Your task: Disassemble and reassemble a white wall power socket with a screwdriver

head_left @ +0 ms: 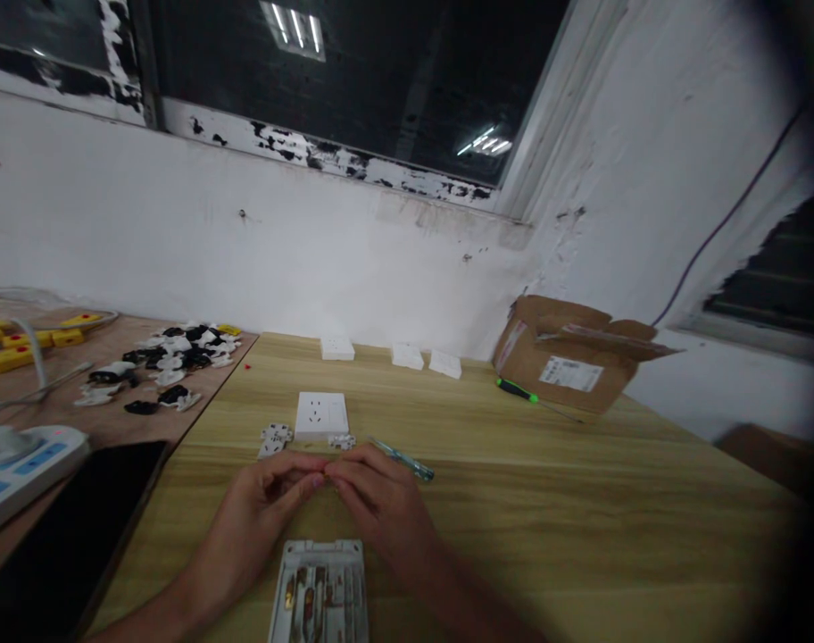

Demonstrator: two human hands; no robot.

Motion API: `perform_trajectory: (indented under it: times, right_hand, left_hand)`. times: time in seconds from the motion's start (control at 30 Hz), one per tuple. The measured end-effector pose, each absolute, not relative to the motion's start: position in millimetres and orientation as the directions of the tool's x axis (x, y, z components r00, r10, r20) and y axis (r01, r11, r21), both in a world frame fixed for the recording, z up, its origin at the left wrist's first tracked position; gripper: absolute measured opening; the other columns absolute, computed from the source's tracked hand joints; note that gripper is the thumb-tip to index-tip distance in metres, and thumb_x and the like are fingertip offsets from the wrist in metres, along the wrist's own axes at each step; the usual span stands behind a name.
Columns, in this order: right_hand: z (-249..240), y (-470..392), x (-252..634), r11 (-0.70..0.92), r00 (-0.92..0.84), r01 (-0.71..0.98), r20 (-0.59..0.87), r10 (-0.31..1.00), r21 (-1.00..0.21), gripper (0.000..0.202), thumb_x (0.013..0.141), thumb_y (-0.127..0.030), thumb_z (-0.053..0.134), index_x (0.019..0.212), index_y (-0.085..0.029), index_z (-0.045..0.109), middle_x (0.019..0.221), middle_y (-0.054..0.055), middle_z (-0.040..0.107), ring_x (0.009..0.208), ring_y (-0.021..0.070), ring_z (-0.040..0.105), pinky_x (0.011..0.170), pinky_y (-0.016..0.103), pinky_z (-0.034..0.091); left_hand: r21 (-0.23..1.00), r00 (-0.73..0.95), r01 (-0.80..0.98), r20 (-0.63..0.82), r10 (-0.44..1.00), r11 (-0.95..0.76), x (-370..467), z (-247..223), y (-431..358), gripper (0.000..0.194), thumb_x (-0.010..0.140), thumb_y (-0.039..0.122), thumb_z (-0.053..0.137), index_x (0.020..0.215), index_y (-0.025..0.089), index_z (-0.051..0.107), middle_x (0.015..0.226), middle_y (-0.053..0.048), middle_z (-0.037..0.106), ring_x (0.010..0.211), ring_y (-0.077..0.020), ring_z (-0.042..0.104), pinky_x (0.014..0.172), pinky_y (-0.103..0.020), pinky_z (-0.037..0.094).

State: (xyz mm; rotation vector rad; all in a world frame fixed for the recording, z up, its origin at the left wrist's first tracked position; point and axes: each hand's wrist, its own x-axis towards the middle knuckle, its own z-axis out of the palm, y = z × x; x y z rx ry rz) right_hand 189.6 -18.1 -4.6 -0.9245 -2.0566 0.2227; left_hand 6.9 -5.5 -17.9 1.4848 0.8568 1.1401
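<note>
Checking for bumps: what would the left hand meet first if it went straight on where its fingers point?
Most likely the right hand: its fingertips lie just ahead of the left hand. Whether they already touch, or something small sits between, is unclear.

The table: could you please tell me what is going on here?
A person works at the table with both hands. The left hand and right hand meet at the fingertips, seemingly around something too small to make out. Between the forearms lies an open case with metal strips inside. A white socket lies beyond the hands, and a teal tool beside the right one.
</note>
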Motion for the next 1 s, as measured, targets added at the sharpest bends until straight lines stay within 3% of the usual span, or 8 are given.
perform_trajectory:
  times: [0.3,0.5,1.0]
  right_hand:
    - [1.7,-19.2,194.3,0.749,-0.465,0.531,0.603,0.648,-0.396,0.025,0.094,-0.013,0.052,0.109,-0.024,0.068,0.098,0.005,0.066,0.088,0.0157,0.062,0.078,0.029,0.052]
    - [5.3,-16.4,194.1,0.706,-0.424,0.515,0.571,0.702,-0.486,0.016,0.092,-0.014,0.056,0.098,-0.023,0.068,0.092,0.003,0.07,0.085,0.0156,0.065,0.077,0.029,0.052]
    - [4.8,-17.4,194.4,0.667,-0.417,0.577,0.532,0.737,-0.472,0.013,0.094,-0.015,0.055,0.093,-0.021,0.066,0.089,0.003,0.069,0.084,0.016,0.063,0.075,0.028,0.048]
  left_hand:
    - [0.982,0.311,-0.06,0.187,0.932,-0.177,7.0,-19.2,-4.3,0.027,0.083,0.035,0.07,0.103,0.016,0.071,0.094,-0.006,0.075,0.088,-0.0203,0.069,0.082,-0.029,0.053]
    - [0.98,0.306,-0.089,0.194,0.932,-0.175,8.5,-19.5,-5.1,0.038,0.082,0.039,0.07,0.113,0.016,0.066,0.089,-0.006,0.073,0.084,-0.0192,0.067,0.079,-0.029,0.052]
    - [0.983,0.312,-0.082,0.184,0.932,-0.166,8.6,-18.0,-4.7,0.026,0.083,0.031,0.069,0.102,0.014,0.067,0.088,-0.006,0.072,0.082,-0.0177,0.066,0.078,-0.027,0.052]
